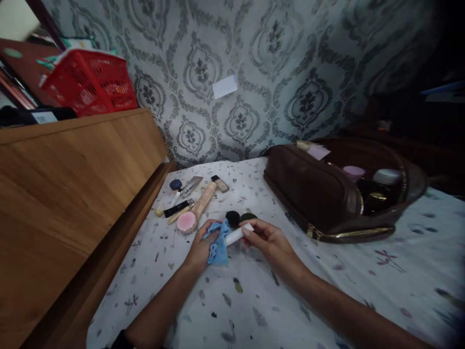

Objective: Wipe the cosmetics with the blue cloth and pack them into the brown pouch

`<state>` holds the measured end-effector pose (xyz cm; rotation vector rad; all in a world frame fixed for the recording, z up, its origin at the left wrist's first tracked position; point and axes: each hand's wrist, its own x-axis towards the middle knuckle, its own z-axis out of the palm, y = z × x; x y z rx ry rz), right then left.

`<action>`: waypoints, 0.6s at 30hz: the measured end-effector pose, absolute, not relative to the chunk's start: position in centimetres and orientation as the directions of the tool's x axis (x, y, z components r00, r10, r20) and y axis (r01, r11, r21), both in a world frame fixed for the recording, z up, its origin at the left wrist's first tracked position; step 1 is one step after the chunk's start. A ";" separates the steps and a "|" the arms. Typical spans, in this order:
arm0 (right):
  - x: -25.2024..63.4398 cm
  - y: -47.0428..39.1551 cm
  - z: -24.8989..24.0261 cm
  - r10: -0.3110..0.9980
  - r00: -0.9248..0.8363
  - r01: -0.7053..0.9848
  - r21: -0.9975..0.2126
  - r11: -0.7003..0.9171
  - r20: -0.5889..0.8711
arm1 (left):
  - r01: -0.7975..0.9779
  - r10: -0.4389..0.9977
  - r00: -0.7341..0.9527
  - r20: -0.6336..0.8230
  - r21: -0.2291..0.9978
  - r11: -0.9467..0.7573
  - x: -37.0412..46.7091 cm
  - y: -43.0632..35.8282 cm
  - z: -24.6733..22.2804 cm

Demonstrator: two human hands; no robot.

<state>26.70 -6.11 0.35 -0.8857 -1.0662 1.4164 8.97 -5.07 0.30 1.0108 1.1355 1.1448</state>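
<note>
My left hand (202,247) is closed around a crumpled blue cloth (218,249). Between the two hands lies a white tube (234,236), its left end against the cloth. Thumb and fingers of my right hand (267,238) pinch the tube's right end. Just beyond the hands are two dark round items (232,218), one partly covered by my right fingers. To the left of them sit a pink round compact (186,222), a beige tube (205,199) and a black tube (178,208).
A brown bag (305,189) stands unzipped on the right, with jars inside. Farther back on the patterned sheet (247,300) lie a small foundation bottle (220,183) and a dark blue lid (176,184). A wooden panel (80,194) borders the left, with a red basket (96,82) above it.
</note>
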 end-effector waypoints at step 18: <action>27.2 -5.8 0.2 0.997 -0.075 -0.344 -0.939 -0.006 0.021 | 0.455 0.955 0.232 0.184 0.847 -0.274 8.0 -6.0 0.3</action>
